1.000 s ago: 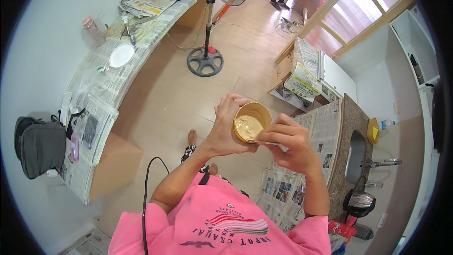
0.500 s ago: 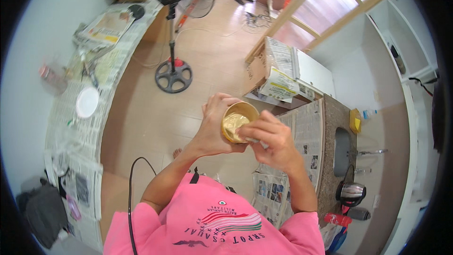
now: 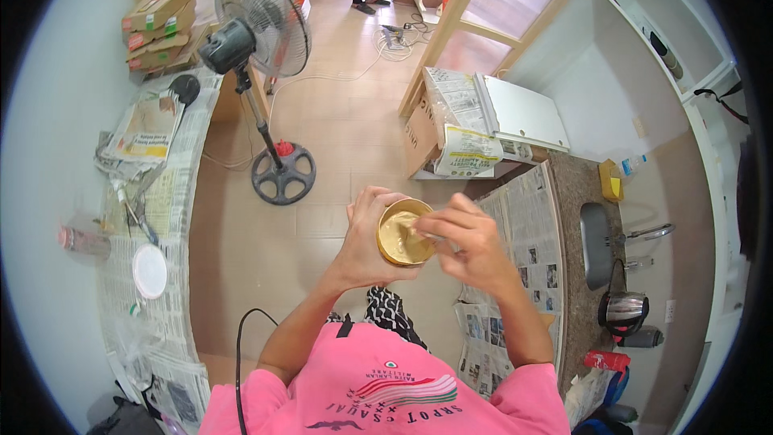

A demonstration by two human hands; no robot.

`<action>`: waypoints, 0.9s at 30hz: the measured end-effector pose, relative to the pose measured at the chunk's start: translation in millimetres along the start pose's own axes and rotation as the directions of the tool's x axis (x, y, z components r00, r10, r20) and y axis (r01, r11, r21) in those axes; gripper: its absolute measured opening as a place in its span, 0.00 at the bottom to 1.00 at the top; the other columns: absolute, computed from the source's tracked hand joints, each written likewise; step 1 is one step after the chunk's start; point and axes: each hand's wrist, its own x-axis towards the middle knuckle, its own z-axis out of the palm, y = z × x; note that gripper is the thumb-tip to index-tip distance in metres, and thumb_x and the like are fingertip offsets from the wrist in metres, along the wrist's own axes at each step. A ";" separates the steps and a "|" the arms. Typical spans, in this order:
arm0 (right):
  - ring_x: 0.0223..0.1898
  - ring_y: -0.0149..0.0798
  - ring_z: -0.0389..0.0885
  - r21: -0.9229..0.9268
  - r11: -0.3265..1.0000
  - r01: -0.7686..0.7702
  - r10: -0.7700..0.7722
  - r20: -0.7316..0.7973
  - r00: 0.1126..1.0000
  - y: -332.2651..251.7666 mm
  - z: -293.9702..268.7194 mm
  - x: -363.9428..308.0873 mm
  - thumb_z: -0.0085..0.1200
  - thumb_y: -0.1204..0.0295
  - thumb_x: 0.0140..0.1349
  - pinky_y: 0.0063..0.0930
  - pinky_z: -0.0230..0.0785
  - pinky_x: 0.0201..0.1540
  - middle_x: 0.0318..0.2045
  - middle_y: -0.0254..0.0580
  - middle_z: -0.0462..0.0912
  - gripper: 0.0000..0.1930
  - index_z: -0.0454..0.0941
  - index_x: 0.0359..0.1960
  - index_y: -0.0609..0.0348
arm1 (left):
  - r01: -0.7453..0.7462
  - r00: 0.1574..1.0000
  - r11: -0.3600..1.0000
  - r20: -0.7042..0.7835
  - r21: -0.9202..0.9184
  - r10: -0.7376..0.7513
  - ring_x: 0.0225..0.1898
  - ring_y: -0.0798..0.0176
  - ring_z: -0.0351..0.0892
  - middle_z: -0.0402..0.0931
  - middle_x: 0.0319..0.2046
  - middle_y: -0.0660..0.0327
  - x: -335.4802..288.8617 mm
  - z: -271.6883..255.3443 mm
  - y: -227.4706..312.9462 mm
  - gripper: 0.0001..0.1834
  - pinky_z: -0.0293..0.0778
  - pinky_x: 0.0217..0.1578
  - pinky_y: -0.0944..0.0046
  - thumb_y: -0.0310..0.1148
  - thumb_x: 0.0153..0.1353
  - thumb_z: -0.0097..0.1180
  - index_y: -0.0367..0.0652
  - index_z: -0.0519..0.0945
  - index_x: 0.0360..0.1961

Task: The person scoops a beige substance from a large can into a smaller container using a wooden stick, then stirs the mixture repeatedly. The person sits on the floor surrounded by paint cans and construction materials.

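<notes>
Yellow tub (image 3: 390, 253), one; left grip (image 3: 367, 235) around, right grip (image 3: 465, 240) over.

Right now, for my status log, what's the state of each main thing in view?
Yellow tub: open, part-filled with cream paste
Left hand: wrapped around the tub
Right hand: pinching a pale implement, mostly hidden
Pedestal fan: upright; whether running, unclear
Cardboard boxes: stacked
White disc: lying on newspaper
Electric kettle: standing beside the sink

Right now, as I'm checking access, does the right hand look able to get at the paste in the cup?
Apparently yes: the paste lies in an open cup, with the right hand at its mouth.
</notes>
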 end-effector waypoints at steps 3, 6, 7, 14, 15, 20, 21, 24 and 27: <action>0.36 0.47 0.76 0.111 0.993 0.027 -0.030 0.032 0.999 31.1 -12.1 6.7 0.64 0.84 0.43 0.40 0.74 0.43 0.36 0.40 0.87 0.21 0.87 0.43 0.58 | 0.001 1.000 1.000 0.002 0.022 -0.001 0.60 0.51 0.70 0.72 0.54 0.56 31.1 12.2 -11.2 0.50 0.58 0.59 0.47 0.40 0.30 0.82 0.45 0.74 0.60; 0.38 0.47 0.77 0.046 0.999 0.022 -0.025 0.071 0.997 73.9 -36.3 11.9 0.65 0.83 0.44 0.40 0.74 0.43 0.36 0.39 0.86 0.19 0.86 0.42 0.57 | 0.015 1.000 0.999 -0.022 0.034 -0.014 0.60 0.51 0.70 0.73 0.54 0.56 59.6 26.1 -22.3 0.49 0.58 0.59 0.46 0.40 0.30 0.82 0.45 0.75 0.60; 0.38 0.46 0.77 -0.008 1.000 0.012 -0.012 0.077 0.997 89.6 -44.7 16.4 0.65 0.82 0.44 0.40 0.74 0.43 0.36 0.39 0.86 0.18 0.86 0.41 0.57 | 0.020 0.999 0.999 -0.026 0.032 -0.019 0.61 0.51 0.70 0.73 0.54 0.56 71.6 32.3 -24.6 0.49 0.58 0.59 0.46 0.40 0.30 0.82 0.45 0.75 0.59; 0.38 0.46 0.78 0.118 0.983 0.141 -0.151 0.084 0.985 160.6 -85.1 47.1 0.64 0.82 0.43 0.41 0.74 0.43 0.35 0.36 0.86 0.18 0.85 0.41 0.58 | 0.016 0.996 0.996 -0.090 0.088 -0.008 0.56 0.52 0.74 0.81 0.50 0.59 154.9 68.4 -40.1 0.45 0.70 0.58 0.51 0.40 0.30 0.80 0.41 0.79 0.55; 0.39 0.46 0.78 0.079 0.991 0.107 -0.112 0.060 0.992 172.1 -90.2 48.7 0.64 0.82 0.43 0.42 0.74 0.43 0.36 0.36 0.86 0.19 0.86 0.41 0.58 | 0.011 0.995 0.997 -0.095 0.073 -0.004 0.56 0.52 0.74 0.81 0.50 0.59 165.6 73.7 -40.8 0.45 0.70 0.58 0.51 0.39 0.30 0.80 0.41 0.78 0.55; 0.39 0.47 0.78 0.120 0.988 0.098 -0.098 -0.004 0.995 217.0 -102.0 68.2 0.62 0.83 0.42 0.41 0.74 0.43 0.38 0.36 0.87 0.20 0.86 0.41 0.57 | 0.041 0.999 0.999 -0.034 0.024 -0.040 0.61 0.50 0.71 0.75 0.54 0.56 216.2 91.0 -58.4 0.48 0.61 0.59 0.47 0.40 0.31 0.81 0.44 0.75 0.59; 0.38 0.47 0.78 0.138 0.982 0.127 -0.128 -0.001 0.992 224.8 -101.3 71.3 0.62 0.84 0.42 0.41 0.74 0.43 0.38 0.36 0.87 0.20 0.86 0.41 0.57 | 0.036 0.998 0.998 -0.055 0.044 -0.033 0.59 0.51 0.73 0.77 0.53 0.57 225.8 92.0 -61.4 0.47 0.65 0.59 0.49 0.38 0.31 0.81 0.43 0.76 0.58; 0.38 0.46 0.79 0.015 1.000 0.019 -0.019 0.011 1.000 259.9 -122.5 79.7 0.60 0.84 0.42 0.41 0.74 0.43 0.37 0.36 0.87 0.21 0.87 0.41 0.56 | 0.011 0.997 0.997 -0.077 0.077 -0.005 0.56 0.52 0.75 0.79 0.51 0.58 260.9 96.7 -70.7 0.45 0.73 0.57 0.52 0.35 0.31 0.80 0.40 0.78 0.56; 0.38 0.46 0.79 0.032 0.999 0.009 -0.007 -0.083 0.997 294.1 -114.3 108.6 0.59 0.85 0.41 0.40 0.74 0.43 0.35 0.36 0.87 0.22 0.87 0.41 0.55 | -0.009 1.000 0.999 -0.025 0.036 0.010 0.58 0.51 0.74 0.77 0.52 0.58 300.5 102.5 -92.1 0.46 0.69 0.58 0.51 0.36 0.31 0.81 0.42 0.77 0.58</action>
